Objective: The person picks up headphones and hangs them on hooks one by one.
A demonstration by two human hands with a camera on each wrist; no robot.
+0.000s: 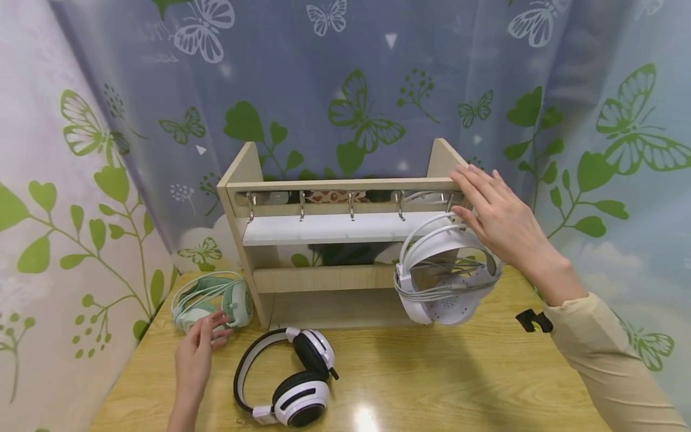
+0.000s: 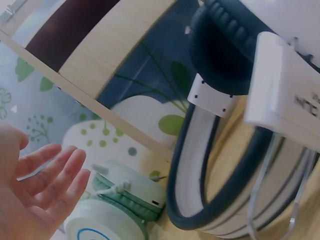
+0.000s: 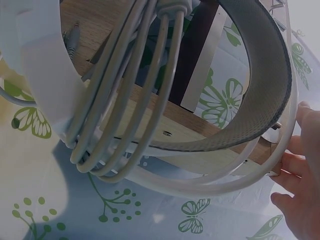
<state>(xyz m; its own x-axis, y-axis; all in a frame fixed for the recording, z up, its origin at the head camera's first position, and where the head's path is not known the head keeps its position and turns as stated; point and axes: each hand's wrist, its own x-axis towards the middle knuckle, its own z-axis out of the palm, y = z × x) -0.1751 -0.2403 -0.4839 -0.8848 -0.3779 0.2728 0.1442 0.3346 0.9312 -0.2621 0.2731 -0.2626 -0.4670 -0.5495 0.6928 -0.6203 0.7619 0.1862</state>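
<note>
White headphones with a coiled cable hang by the headband at the right end of the hook rail on a wooden shelf. My right hand rests its fairly straight fingers on the shelf's top right corner. Its thumb lies just above the headband; the right wrist view shows the fingers at the shelf edge beside the headband. On the left, my left hand holds nothing, its fingers loosely spread beside mint-green headphones. Black-and-white headphones lie on the table right of that hand.
Several metal hooks line the shelf's upper front board. A white board sits below them. A small black object is at the table's right edge. Patterned curtains enclose the wooden table at the back and sides.
</note>
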